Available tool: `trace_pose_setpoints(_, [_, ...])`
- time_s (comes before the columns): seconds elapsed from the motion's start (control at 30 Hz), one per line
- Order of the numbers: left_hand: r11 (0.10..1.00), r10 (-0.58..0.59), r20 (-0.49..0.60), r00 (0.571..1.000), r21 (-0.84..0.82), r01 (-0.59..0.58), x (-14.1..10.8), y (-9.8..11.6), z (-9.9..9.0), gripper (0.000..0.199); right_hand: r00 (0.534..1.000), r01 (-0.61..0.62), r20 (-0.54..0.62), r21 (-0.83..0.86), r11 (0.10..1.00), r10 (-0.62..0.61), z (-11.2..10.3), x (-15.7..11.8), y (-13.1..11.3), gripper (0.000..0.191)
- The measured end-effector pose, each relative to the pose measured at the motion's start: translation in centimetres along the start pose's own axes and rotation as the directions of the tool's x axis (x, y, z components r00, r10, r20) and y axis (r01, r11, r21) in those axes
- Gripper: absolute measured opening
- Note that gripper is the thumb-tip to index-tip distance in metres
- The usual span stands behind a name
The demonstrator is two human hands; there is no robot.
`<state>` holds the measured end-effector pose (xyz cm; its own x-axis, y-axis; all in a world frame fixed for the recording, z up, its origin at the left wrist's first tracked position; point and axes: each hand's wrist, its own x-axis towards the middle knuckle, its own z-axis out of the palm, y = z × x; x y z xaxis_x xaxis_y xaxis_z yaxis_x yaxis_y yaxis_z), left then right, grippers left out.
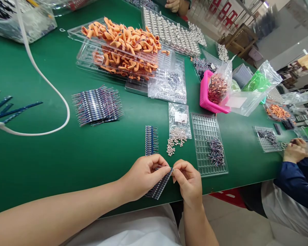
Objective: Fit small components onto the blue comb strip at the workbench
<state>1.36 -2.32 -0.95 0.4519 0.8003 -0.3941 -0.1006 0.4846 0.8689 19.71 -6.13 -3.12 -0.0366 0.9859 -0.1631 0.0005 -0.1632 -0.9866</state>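
Note:
My left hand (146, 176) is closed on a dark strip of small circuit boards (159, 187), which slants down toward the table's front edge. At the strip's upper end, the fingertips of my right hand (187, 181) are pinched together. Whatever they pinch is too small and covered to name. Just beyond my hands lies a blue panel of small boards with wires (149, 140), partly hidden by my left hand. Small round pale parts (177, 138) spill beside and over a clear bag with a white label (180, 114).
A clear tray (201, 150) holding wired pieces lies to the right. Further back are stacked trays of orange shells (128, 41), a pink basket (204, 92) and a pile of wired boards (96, 104). A white cable (59, 92) loops at left. A co-worker's hands (296, 150) are at right.

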Motion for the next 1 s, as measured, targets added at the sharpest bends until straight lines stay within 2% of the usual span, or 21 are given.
trace_pose_setpoints(1.0, [1.0, -0.014, 0.004, 1.0, -0.006, 0.014, 0.12, -0.1, 0.02, 0.019, 1.0, -0.015, -0.007, -0.003, 1.0, 0.015, 0.01, -0.06, 0.0, 0.014])
